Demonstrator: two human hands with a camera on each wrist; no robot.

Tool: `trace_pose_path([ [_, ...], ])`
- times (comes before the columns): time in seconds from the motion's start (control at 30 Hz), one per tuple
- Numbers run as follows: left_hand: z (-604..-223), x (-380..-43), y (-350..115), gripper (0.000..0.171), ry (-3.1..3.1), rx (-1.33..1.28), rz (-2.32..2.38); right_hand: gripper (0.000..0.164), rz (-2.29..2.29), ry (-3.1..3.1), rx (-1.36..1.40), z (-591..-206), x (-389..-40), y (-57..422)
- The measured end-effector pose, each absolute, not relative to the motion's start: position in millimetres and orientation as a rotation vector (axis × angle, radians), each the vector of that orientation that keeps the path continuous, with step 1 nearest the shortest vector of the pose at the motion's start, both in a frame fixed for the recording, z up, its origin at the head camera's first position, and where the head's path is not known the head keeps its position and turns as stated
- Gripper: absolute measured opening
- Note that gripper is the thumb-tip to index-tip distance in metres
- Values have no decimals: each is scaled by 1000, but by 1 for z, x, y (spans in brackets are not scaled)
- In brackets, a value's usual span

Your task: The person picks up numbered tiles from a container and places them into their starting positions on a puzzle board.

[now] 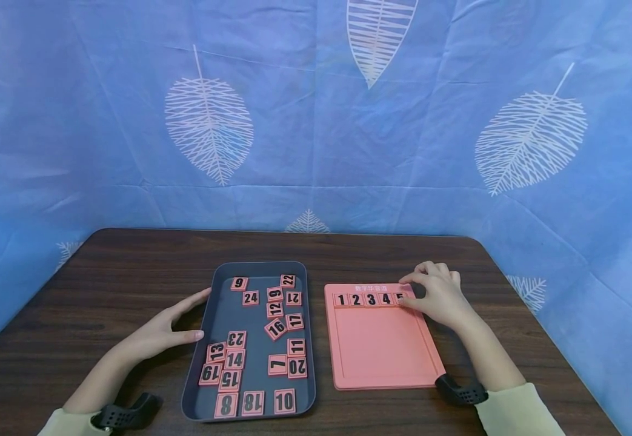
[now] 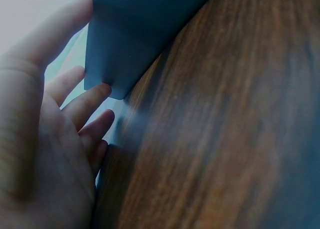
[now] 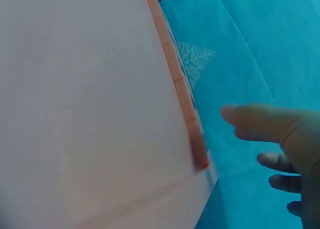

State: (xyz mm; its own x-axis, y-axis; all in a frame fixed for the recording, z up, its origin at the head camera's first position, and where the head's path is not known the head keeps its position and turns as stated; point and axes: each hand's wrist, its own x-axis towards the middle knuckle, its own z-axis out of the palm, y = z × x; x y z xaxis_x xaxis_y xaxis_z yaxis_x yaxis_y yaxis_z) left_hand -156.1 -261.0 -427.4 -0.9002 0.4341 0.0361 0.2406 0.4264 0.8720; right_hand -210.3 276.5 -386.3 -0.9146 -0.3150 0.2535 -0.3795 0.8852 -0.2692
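Observation:
My left hand [image 1: 154, 330] rests against the left rim of a dark grey tray [image 1: 210, 315], thumb and forefinger spread along it. In the left wrist view, fingertips [image 2: 103, 89] meet the tray's outer wall [image 2: 135, 34]. Numbered pink tiles, such as tile 24 [image 1: 250, 297], lie scattered in the tray, some turned sideways or upside down. A pink number puzzle board [image 1: 383, 351] holds tiles 1 to 5 in its top row. Over the top right corner hovers my right hand [image 1: 441, 295], partly covering tile 5 [image 1: 399, 299]. The right wrist view shows its fingers extended beside the tile row [image 3: 182, 91], gripping nothing.
Both tray and board lie on a dark wood table [image 1: 146, 266], with a gap between them. A blue cloth [image 1: 316, 139] with white leaf prints hangs behind the table. Black bands [image 1: 460, 390] circle both wrists.

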Motion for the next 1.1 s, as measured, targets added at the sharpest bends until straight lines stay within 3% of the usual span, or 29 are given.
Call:
trace_pose_path([
  [0.53,-428,-156,-262,74,2460,595,1488,30,606,-2630,585,-361,-188,209],
  [1.1,-426,-156,-260,74,2504,588,1447,33,627,-2627,679,-359,-187,118],
])
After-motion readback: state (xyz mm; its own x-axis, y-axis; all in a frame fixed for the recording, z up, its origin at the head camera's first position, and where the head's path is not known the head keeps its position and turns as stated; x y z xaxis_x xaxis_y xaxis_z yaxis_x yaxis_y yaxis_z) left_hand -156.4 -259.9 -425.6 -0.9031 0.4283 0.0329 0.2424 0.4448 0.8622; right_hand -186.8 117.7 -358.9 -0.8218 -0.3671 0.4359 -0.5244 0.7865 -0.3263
